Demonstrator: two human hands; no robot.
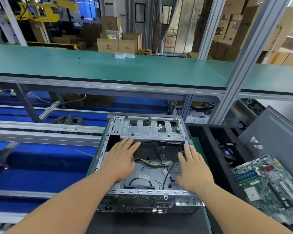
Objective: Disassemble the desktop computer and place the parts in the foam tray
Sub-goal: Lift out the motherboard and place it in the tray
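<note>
Now over opened computer case [108, 149] | both hands, left [121, 159] and right [192, 168], flat, gripping nothing | sheet metal probably stiff, sharp-edged | better held by side walls, not loose cables [152, 163]

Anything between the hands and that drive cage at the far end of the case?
Nothing visible. The left hand already has its fingertips at the drive cage edge; the right hand hovers over loose cables lying lower on the case floor.
</note>
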